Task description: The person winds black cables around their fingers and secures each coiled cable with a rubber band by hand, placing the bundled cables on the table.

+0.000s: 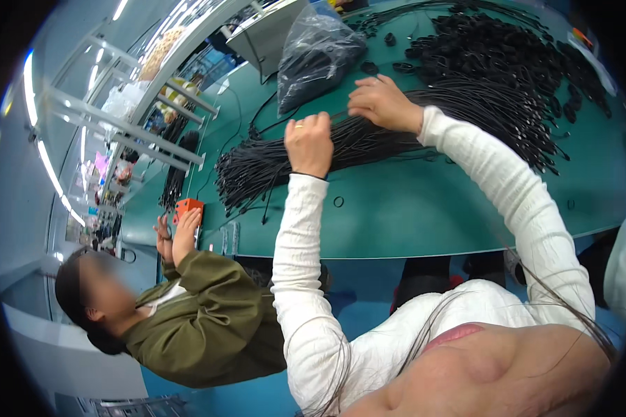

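Observation:
A thick bundle of long black cables (368, 147) lies across the green table in front of me. My left hand (309, 144) is raised over its middle, knuckles up and fingers closed. To its right and slightly farther away, my right hand (386, 104) pinches with bent fingers above the same bundle. A thin dark strand, apparently one black cable (340, 115), runs between the two hands. The fingertips of both are partly hidden, so the exact grip does not show.
A heap of black coiled cables (476, 52) covers the far right. Behind my hands stands a clear plastic bag (320, 59) of black items. One small black ring (339, 201) lies on the green table (396, 222). At left, a co-worker (202, 313) handles something by an orange device (188, 207).

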